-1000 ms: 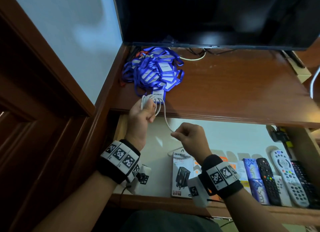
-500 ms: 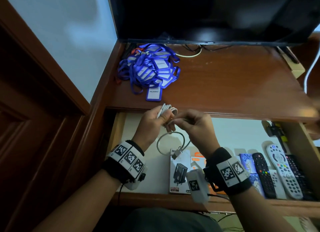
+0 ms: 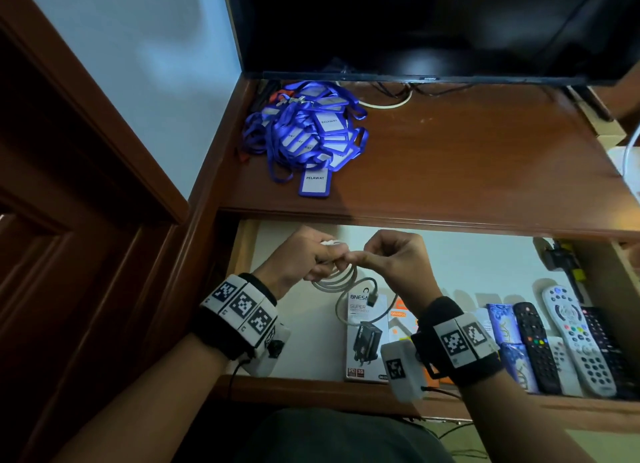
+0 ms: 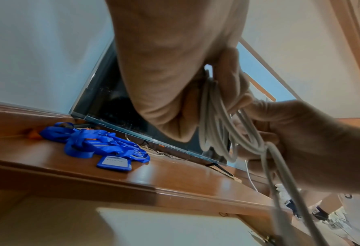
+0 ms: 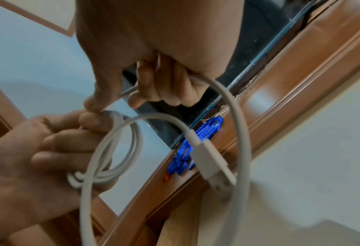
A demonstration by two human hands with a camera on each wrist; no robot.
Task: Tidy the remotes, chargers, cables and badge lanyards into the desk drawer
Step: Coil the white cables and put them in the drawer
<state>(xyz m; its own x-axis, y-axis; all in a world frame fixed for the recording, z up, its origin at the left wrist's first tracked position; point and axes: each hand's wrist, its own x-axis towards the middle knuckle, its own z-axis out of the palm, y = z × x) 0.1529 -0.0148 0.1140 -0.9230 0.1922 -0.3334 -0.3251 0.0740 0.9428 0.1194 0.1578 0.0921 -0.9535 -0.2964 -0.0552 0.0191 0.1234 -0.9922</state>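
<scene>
Over the open drawer (image 3: 311,386), my left hand (image 3: 311,258) grips a coiled white cable (image 3: 337,282), its loops hanging below the fingers (image 4: 215,133). My right hand (image 3: 384,255) pinches the cable's free strand between thumb and forefinger right beside the left hand (image 5: 120,94). The loose end with its USB plug (image 5: 212,164) dangles in a loop under the right hand. A heap of blue badge lanyards (image 3: 308,133) lies on the desk top at the back left. Several remotes (image 3: 571,341) lie at the drawer's right end.
A boxed charger (image 3: 363,338) and small coloured boxes (image 3: 505,327) lie in the drawer beneath my hands. A dark TV screen (image 3: 415,26) stands at the back of the desk top (image 3: 467,158). A wooden door frame (image 3: 86,192) borders the left side.
Both hands have come down from the desk edge to over the drawer and closed together. More cable is wound into the coil, and the free end is shorter.
</scene>
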